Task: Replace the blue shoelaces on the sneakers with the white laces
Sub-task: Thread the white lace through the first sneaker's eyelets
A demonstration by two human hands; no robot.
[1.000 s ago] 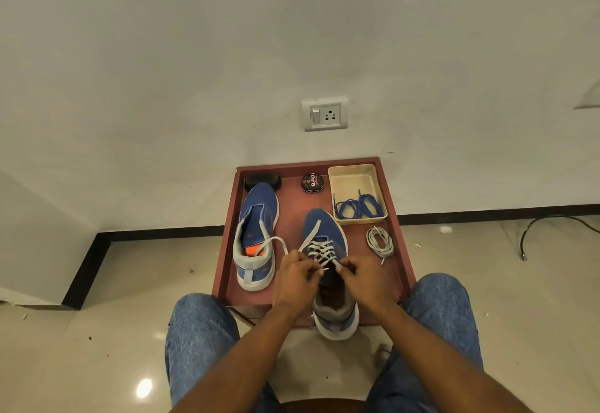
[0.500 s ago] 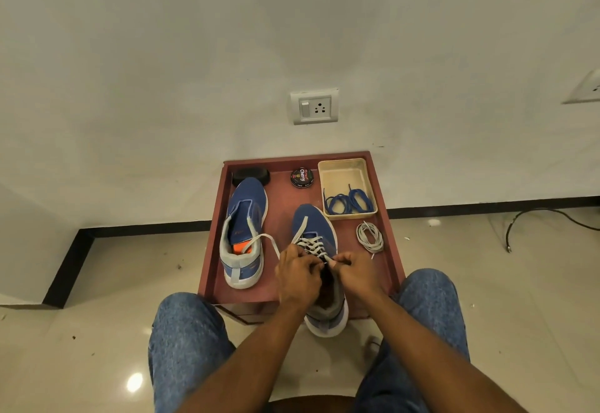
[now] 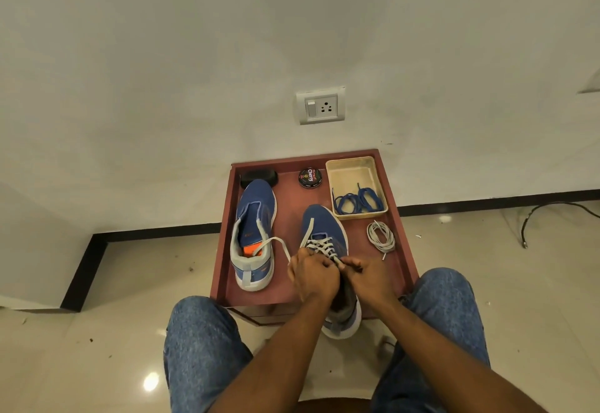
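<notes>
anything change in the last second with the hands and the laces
Barely. Both hands, left hand and right hand, keep pinching the white lace on the right sneaker, working its upper eyelets. The left sneaker, blue laces and coiled white lace stayed put.

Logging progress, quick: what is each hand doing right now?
Left hand: pinching the white lace at the sneaker.
Right hand: pinching the same lace's other side.
</notes>
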